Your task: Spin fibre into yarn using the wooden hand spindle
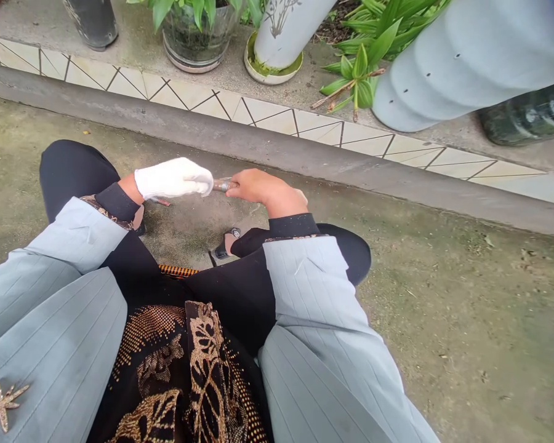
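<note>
In the head view my left hand (178,177) wears a white knit glove and is closed, fingers curled toward my right hand. My bare right hand (263,187) is closed around the brownish handle (221,185) of a tool with a metal collar. The short stretch of handle between the two hands is all that shows clearly of it. My left hand wraps its other end, so the tool's kind is hidden. A small reddish piece (161,201) sticks out below the glove; I cannot tell whether it belongs to the tool.
Beyond my hands runs a low ledge faced with cream tiles (175,98). On it stand a glass planter (198,40), a white pot (284,37) in a mossy saucer, a large grey ribbed pot (443,67) and a dark bottle (530,114). My knees flank the concrete floor (443,307).
</note>
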Action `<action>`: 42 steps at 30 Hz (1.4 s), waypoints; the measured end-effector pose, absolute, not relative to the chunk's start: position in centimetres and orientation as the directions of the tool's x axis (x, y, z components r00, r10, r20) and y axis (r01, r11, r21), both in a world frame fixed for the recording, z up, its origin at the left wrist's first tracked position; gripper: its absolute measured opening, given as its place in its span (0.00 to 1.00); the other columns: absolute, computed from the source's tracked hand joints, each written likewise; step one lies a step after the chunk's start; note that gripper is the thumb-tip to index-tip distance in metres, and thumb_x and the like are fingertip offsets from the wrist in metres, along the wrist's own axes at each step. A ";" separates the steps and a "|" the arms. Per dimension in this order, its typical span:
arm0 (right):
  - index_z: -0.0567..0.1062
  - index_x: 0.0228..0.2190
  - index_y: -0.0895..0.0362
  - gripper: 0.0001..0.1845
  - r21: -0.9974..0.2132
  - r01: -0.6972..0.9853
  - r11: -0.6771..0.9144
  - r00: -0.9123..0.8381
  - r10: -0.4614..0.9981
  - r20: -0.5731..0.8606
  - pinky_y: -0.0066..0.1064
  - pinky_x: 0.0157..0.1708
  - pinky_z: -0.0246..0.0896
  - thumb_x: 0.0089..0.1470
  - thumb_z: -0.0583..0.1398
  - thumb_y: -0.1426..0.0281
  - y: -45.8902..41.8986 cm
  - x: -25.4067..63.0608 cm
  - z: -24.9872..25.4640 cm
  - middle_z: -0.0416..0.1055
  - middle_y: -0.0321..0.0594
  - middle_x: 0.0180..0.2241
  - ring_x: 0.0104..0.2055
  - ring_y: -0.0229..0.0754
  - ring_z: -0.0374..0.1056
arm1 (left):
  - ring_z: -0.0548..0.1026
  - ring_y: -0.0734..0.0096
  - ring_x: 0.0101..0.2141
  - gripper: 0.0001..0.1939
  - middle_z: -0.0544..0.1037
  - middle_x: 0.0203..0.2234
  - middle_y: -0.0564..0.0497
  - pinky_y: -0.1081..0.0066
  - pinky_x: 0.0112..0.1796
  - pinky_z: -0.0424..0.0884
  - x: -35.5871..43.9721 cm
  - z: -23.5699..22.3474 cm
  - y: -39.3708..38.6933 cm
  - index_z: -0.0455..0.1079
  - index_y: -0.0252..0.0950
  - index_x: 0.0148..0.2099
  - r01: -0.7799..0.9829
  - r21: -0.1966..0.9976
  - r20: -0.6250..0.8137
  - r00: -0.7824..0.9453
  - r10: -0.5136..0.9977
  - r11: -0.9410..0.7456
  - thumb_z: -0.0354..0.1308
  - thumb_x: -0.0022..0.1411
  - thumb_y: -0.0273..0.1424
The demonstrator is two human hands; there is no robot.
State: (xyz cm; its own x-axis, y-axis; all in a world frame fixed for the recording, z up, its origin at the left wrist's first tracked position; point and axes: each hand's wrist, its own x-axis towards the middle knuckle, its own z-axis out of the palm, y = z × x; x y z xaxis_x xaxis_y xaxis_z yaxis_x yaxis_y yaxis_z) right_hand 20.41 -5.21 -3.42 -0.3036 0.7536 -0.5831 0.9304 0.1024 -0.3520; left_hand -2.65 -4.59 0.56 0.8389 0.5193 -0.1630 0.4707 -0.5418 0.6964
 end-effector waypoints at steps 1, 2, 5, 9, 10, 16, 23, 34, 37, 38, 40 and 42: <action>0.75 0.29 0.56 0.12 -0.385 0.912 0.140 -0.385 0.615 -0.688 0.30 0.24 0.56 0.52 0.64 0.59 -5.6 19.8 -3.1 0.68 0.37 0.20 0.23 0.38 0.63 | 0.71 0.74 0.30 0.14 0.76 0.28 0.53 0.76 0.35 0.64 -2.7 0.6 -4.5 0.74 0.34 0.35 0.476 0.692 -0.141 0.826 0.546 -0.543 0.50 0.59 0.35; 0.76 0.30 0.57 0.11 -0.455 0.879 0.141 -0.463 0.478 -0.746 0.28 0.24 0.55 0.52 0.64 0.60 -6.1 19.1 -2.7 0.68 0.35 0.20 0.22 0.35 0.62 | 0.70 0.74 0.30 0.13 0.76 0.28 0.52 0.75 0.35 0.64 -2.7 0.6 -4.3 0.74 0.34 0.35 0.485 0.687 -0.118 0.809 0.576 -0.541 0.50 0.59 0.35; 0.75 0.29 0.57 0.09 -0.651 0.756 0.071 -0.644 0.265 -0.718 0.26 0.23 0.53 0.52 0.63 0.63 -7.2 17.8 -1.1 0.66 0.31 0.19 0.20 0.31 0.59 | 0.70 0.72 0.29 0.13 0.76 0.27 0.51 0.73 0.35 0.64 -3.0 0.5 -3.7 0.74 0.32 0.35 0.543 0.669 -0.095 0.739 0.666 -0.507 0.50 0.58 0.33; 0.75 0.28 0.56 0.11 -0.831 0.552 -0.069 -0.785 0.295 -0.545 0.24 0.22 0.54 0.48 0.66 0.61 -7.6 18.4 1.3 0.67 0.29 0.20 0.20 0.29 0.59 | 0.71 0.70 0.30 0.12 0.76 0.26 0.50 0.71 0.35 0.64 -3.3 -0.6 -2.5 0.75 0.33 0.35 0.622 0.644 -0.112 0.653 0.749 -0.446 0.50 0.58 0.32; 0.75 0.28 0.56 0.12 -0.855 0.507 -0.106 -0.782 0.362 -0.508 0.23 0.22 0.55 0.47 0.66 0.60 -7.7 18.9 1.9 0.67 0.29 0.21 0.20 0.29 0.59 | 0.71 0.70 0.31 0.12 0.77 0.26 0.50 0.71 0.35 0.64 -3.3 -1.0 -2.2 0.75 0.33 0.35 0.627 0.647 -0.110 0.641 0.760 -0.435 0.50 0.58 0.32; 0.70 0.28 0.56 0.18 -0.976 0.141 -0.169 -0.326 0.923 -0.207 0.25 0.19 0.57 0.51 0.65 0.55 -7.8 21.3 2.9 0.65 0.32 0.22 0.20 0.31 0.58 | 0.72 0.71 0.29 0.13 0.77 0.26 0.49 0.71 0.32 0.65 -2.3 -1.5 -2.5 0.74 0.32 0.33 0.595 0.707 -0.143 0.649 0.747 -0.383 0.50 0.60 0.33; 0.68 0.28 0.55 0.13 -0.886 0.411 -0.212 0.013 0.974 -0.227 0.30 0.25 0.61 0.57 0.60 0.58 -5.6 21.5 -1.0 0.65 0.37 0.23 0.24 0.37 0.62 | 0.68 0.74 0.22 0.16 0.75 0.23 0.50 0.73 0.27 0.63 -1.6 -0.1 -4.4 0.75 0.34 0.36 0.455 0.809 -0.217 0.820 0.530 -0.373 0.50 0.62 0.37; 0.74 0.28 0.56 0.11 -0.771 0.633 -0.072 -0.680 0.424 -0.598 0.28 0.25 0.55 0.49 0.65 0.61 -7.1 19.6 0.9 0.68 0.33 0.22 0.22 0.33 0.60 | 0.71 0.74 0.28 0.11 0.76 0.25 0.52 0.74 0.32 0.63 -2.8 -0.5 -3.4 0.73 0.33 0.33 0.546 0.732 -0.156 0.717 0.679 -0.408 0.52 0.57 0.34; 0.72 0.28 0.55 0.16 -0.921 0.369 -0.123 -0.608 0.717 -0.340 0.29 0.24 0.54 0.49 0.65 0.56 -7.7 20.8 2.6 0.66 0.33 0.23 0.22 0.33 0.57 | 0.64 0.75 0.22 0.11 0.71 0.20 0.51 0.73 0.26 0.61 -2.7 -0.9 -3.2 0.70 0.33 0.33 0.425 0.860 -0.126 0.712 0.691 -0.281 0.52 0.60 0.35; 0.71 0.29 0.55 0.17 -0.954 0.279 -0.112 -0.502 0.830 -0.244 0.29 0.23 0.53 0.49 0.65 0.54 -7.7 21.4 2.9 0.66 0.34 0.23 0.22 0.33 0.57 | 0.63 0.75 0.21 0.12 0.69 0.19 0.51 0.72 0.24 0.60 -2.7 -0.9 -3.3 0.70 0.33 0.33 0.394 0.881 -0.112 0.711 0.695 -0.262 0.51 0.61 0.35; 0.71 0.32 0.53 0.18 -0.993 0.106 -0.055 -0.242 0.967 -0.079 0.31 0.23 0.53 0.53 0.62 0.51 -7.4 22.5 2.8 0.65 0.35 0.24 0.23 0.36 0.56 | 0.62 0.76 0.20 0.14 0.68 0.19 0.51 0.72 0.24 0.60 -2.5 -0.5 -3.5 0.71 0.34 0.35 0.381 0.885 -0.100 0.719 0.687 -0.269 0.48 0.64 0.36; 0.70 0.36 0.50 0.17 -1.000 0.000 -0.005 -0.032 0.999 -0.005 0.33 0.25 0.54 0.56 0.59 0.51 -6.9 23.3 2.2 0.65 0.36 0.25 0.25 0.38 0.57 | 0.64 0.76 0.21 0.14 0.70 0.20 0.50 0.72 0.25 0.60 -2.3 0.1 -4.0 0.72 0.33 0.35 0.409 0.862 -0.124 0.745 0.656 -0.301 0.49 0.63 0.35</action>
State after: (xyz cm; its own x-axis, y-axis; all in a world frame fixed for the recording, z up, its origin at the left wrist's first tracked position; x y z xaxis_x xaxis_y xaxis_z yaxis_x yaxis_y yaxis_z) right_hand 23.30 -6.89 2.21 -0.0322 0.9995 -0.0048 0.0004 -0.0048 -1.0000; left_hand -2.31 -3.98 0.07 0.7449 0.6555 -0.1243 0.4086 -0.3009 0.8617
